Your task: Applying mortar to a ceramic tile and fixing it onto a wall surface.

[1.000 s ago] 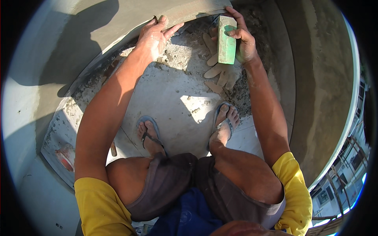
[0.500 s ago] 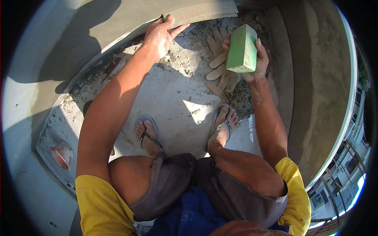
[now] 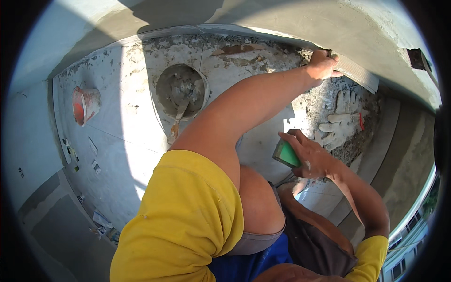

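My left hand (image 3: 323, 66) grips the long, ribbed grey strip (image 3: 357, 70) lying along the foot of the curved wall; what its fingertips press behind the strip is hard to make out. My right hand (image 3: 307, 152), lower and nearer my body, holds a green block (image 3: 289, 155) with a dark, dirty end. Dirty cream work gloves (image 3: 340, 127) lie on rubble just below the strip, to the right of both hands.
A round bucket (image 3: 169, 98) of grey mix with a handled tool (image 3: 176, 123) stands left of my left arm. A small red-stained pail (image 3: 87, 105) sits farther left on the mortar-spotted floor (image 3: 117, 155). Plastered walls (image 3: 282, 16) curve around the work area.
My view has swung leftward, bringing the bucket into sight. The green block in my right hand has come down and back toward my body; my left hand stays on the strip.
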Tool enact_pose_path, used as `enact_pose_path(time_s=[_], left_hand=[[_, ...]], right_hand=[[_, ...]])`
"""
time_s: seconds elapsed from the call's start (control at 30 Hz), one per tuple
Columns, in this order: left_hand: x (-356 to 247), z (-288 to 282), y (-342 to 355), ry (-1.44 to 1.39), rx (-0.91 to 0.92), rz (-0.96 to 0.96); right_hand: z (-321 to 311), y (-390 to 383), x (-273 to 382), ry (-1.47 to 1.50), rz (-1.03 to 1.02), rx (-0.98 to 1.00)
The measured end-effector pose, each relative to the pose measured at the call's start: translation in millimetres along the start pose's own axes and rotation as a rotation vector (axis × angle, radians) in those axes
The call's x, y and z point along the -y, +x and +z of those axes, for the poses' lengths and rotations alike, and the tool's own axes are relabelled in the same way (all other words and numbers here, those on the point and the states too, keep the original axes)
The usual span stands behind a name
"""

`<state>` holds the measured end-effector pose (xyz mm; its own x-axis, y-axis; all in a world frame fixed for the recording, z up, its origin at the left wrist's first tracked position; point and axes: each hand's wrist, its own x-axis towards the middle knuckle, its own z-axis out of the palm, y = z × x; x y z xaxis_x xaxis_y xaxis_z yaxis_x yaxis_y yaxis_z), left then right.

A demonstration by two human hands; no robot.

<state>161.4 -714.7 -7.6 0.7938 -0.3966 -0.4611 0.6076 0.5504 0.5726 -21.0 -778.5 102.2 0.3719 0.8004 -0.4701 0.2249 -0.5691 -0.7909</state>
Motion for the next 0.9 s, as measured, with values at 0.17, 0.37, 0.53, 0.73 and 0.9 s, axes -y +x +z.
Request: enact_pose_path(time_s=[0.17, 0.37, 0.53, 0.73, 0.9], left_hand=[[-8, 4, -7, -0.019, 0.003, 0.014], [-18, 7, -17, 0.059, -0.101, -0.038], [-1, 5, -1, 0.026, -0.032, -0.032], [20, -123, 84, -0.073, 0.227, 0.472], [48, -28, 51, 0.303, 0.279, 0.301]], right_hand=[[22, 135, 13, -0.587, -0.449, -0.056], [13, 218, 46, -0.431, -0.322, -0.076], [10, 164, -14, -0.562, -0.009, -0.234], [-44, 84, 29, -0.982, -0.084, 0.018], [-48, -32, 7, -0.991, 0.300, -0.227]])
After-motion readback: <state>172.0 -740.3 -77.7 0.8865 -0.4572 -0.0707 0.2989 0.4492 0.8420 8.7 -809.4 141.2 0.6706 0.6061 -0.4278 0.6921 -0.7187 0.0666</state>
